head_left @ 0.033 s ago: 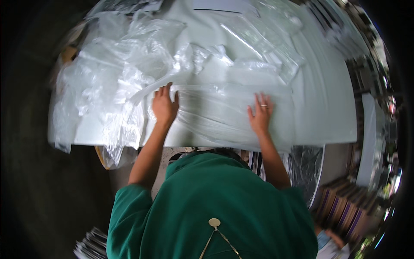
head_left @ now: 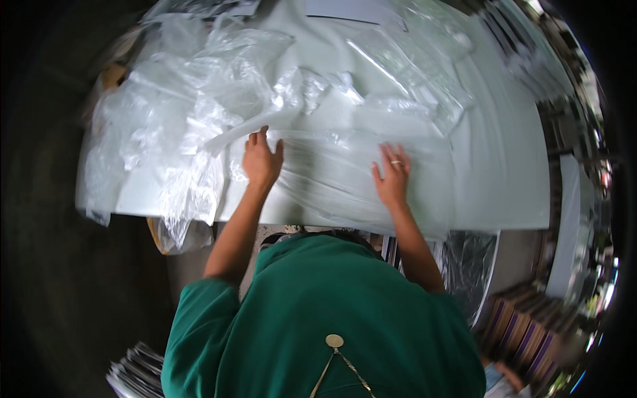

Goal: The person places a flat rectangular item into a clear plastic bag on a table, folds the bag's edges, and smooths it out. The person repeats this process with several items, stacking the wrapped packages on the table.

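Observation:
A clear plastic bag lies spread flat on the pale tabletop in front of me, its surface creased. At its left end rests my left hand, thumb apart from the fingers. Its fingertips meet a folded strip of plastic; no grip on it shows. My right hand is over the right part of the bag, its fingers spread and a ring on one of them. A large heap of crumpled clear plastic covers the table to the left of my left hand.
More clear plastic sleeves lie at the far right of the pale table. A grey stack stands at the far right corner. Brown cartons are low on the right, and a plastic-lined container sits below the front edge.
My right hand has shifted slightly left over the bag. The whole view has turned a little; my left hand stays at the folded strip.

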Action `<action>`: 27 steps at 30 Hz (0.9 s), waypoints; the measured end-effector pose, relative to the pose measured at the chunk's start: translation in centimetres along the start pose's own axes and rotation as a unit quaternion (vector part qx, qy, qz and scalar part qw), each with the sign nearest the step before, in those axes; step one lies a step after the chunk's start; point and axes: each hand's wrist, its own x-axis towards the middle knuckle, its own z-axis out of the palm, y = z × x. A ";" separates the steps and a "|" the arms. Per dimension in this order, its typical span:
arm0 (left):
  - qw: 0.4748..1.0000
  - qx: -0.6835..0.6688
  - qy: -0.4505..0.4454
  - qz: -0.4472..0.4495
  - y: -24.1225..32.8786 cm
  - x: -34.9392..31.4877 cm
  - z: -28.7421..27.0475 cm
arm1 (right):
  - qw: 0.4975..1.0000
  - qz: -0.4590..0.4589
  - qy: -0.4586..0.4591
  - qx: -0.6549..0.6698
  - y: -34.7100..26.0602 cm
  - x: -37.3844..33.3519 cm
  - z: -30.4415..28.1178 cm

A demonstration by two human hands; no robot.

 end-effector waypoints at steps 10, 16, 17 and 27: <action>0.957 -0.289 -0.003 0.008 3.4 -5.1 3.1 | 0.910 -0.050 -0.226 0.343 -5.9 11.0 3.8; 0.879 -0.384 -0.194 -0.204 0.2 -7.0 0.4 | 0.760 0.123 -0.364 0.524 -3.3 14.7 0.7; 0.863 -0.406 -0.223 -0.203 0.2 -7.2 -0.3 | 0.763 0.130 -0.364 0.519 -2.7 15.0 0.8; 0.860 -0.366 -0.264 -0.240 -2.5 -9.2 -3.2 | 0.840 0.120 -0.158 0.505 0.8 18.6 3.0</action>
